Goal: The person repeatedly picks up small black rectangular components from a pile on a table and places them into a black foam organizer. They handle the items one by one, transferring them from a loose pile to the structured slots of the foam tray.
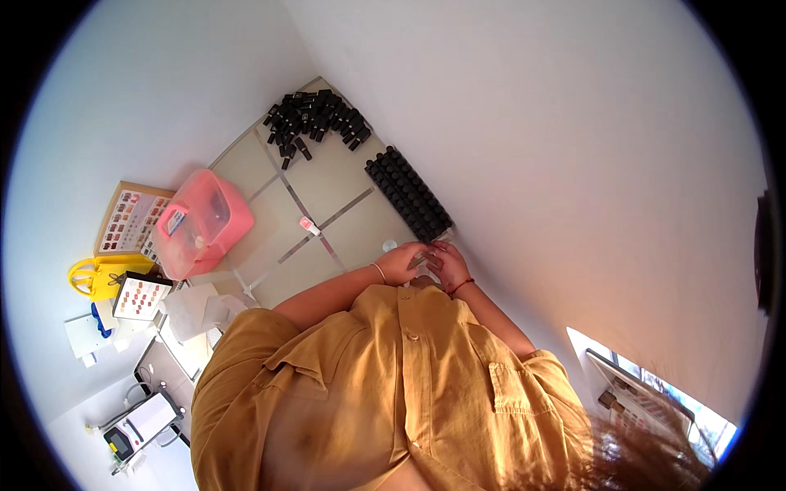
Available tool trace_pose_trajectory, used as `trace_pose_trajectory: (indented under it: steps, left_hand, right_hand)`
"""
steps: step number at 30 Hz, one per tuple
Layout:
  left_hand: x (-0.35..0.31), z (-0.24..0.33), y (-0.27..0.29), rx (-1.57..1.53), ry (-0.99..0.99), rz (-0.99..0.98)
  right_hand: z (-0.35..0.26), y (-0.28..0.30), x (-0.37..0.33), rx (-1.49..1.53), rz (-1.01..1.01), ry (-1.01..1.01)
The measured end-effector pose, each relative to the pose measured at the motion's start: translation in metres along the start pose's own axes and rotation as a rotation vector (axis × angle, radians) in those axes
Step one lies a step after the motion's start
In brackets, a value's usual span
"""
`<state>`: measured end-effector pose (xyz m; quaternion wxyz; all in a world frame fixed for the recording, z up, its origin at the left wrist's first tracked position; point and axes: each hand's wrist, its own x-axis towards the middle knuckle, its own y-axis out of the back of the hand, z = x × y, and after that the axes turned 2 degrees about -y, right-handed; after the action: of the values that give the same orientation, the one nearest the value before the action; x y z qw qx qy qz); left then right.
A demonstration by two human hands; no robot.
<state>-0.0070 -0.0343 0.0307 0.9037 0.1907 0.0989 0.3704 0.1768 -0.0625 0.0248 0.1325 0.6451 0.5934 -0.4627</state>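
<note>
My left hand [399,263], with a thin bracelet at the wrist, meets my right hand [449,267], which wears a red string bracelet, close in front of my shirt. Both hands have curled fingers, and the fingertips come together. Whatever lies between them is too small and too hidden to name. Just beyond the hands stands a tight block of black bottles [408,193] in rows along the wall. A small whitish round piece [390,245] lies beside my left hand. Farther left, a small pink and white bottle [309,225] rests on the tiled surface [327,184].
Loose black bottles [315,119] are heaped in the far corner between two white walls. At the left stands a pink case with a clear lid [205,225], near a colour sample board [131,219], a yellow bag [110,277] and a framed chart [141,296].
</note>
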Motion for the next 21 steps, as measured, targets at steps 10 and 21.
trace_pose_trajectory:
  steps: [10, 21]
  left_hand:
    - [0.004, -0.021, -0.013, 0.049, 0.065, -0.07]
    - [0.012, -0.028, -0.013, 0.017, 0.173, -0.094]
  right_hand:
    - [0.005, 0.012, 0.009, 0.026, -0.064, -0.02]
    - [-0.01, 0.008, 0.022, 0.264, -0.099, 0.05]
